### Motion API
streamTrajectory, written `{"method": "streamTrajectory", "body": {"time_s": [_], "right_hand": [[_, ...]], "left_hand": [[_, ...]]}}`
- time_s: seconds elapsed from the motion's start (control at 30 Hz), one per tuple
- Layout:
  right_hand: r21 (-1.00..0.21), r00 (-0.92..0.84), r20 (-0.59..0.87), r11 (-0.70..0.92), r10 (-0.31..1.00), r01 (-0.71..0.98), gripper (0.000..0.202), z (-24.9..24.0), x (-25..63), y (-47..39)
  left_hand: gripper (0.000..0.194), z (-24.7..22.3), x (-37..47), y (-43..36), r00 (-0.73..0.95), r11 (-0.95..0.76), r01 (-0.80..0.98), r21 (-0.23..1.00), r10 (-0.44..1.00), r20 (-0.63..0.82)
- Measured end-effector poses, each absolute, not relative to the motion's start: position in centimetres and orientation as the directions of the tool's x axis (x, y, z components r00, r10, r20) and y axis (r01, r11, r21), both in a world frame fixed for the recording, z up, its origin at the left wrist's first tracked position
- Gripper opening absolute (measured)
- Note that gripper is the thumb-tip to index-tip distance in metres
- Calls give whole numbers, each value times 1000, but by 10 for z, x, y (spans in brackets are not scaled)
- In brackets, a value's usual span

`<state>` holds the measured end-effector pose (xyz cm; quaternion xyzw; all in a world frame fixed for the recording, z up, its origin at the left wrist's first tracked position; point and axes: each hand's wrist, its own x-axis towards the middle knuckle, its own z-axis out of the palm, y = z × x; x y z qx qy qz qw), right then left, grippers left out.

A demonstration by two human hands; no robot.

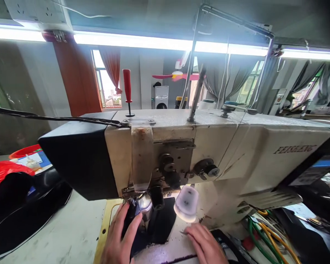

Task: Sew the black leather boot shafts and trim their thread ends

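Note:
My left hand (123, 231) is at the needle area of a sewing machine (170, 146), its thumb and forefinger on either side of a dark fabric piece (129, 220). Beside it, a black fabric flap (162, 222) lies on the pale machine bed below the presser area. The needle itself is hidden behind the machine's front parts and my fingers. My right hand (205, 244) rests on the bed to the right, fingers curled together. A thin pointed tip shows at its fingertips; the rest of that object is covered by the hand.
A lit lamp (187, 203) glows between my hands. Black material (24, 216) and a red plastic bag (2, 176) lie on the left. A red-handled screwdriver (127, 86) stands on the machine head. Green and yellow handles (272, 234) lie at the right.

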<state>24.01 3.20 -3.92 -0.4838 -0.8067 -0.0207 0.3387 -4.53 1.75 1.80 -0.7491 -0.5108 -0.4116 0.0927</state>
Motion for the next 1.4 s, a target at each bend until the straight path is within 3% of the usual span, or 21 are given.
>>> {"method": "streamTrajectory", "body": {"time_s": [0.03,0.1,0.17,0.27,0.5,0.67,0.8,1.0,1.17,1.4], "right_hand": [[-412,-246,574,535,781,738,23,-16,224,35],[-517,-175,602,547,779,659,27,29,192,42],[-505,-169,606,540,777,674,25,61,166,48],[-374,-278,639,606,717,703,23,81,143,54],[-195,-404,609,623,683,758,15,80,132,55],[-238,-405,600,638,689,733,16,81,132,55],[-213,-409,647,667,644,714,14,83,133,58],[-199,-394,688,682,609,704,17,85,135,59],[-218,-411,685,708,602,672,21,85,134,61],[-274,-405,674,718,618,640,18,92,130,61]], "left_hand": [[94,18,-45,18,143,-447,856,261,690,710],[96,17,-46,20,148,-420,878,230,694,705],[95,17,-48,21,166,-417,888,194,684,710],[92,19,-52,22,214,-443,884,149,666,714],[78,27,-61,23,287,-473,878,72,642,711],[57,31,-66,25,351,-497,866,-50,536,767],[53,34,-67,26,380,-499,862,-86,527,760],[53,34,-68,28,391,-520,850,-85,513,764],[52,34,-65,25,317,-525,851,11,530,786],[51,32,-66,25,410,-577,814,-64,494,766]]}}
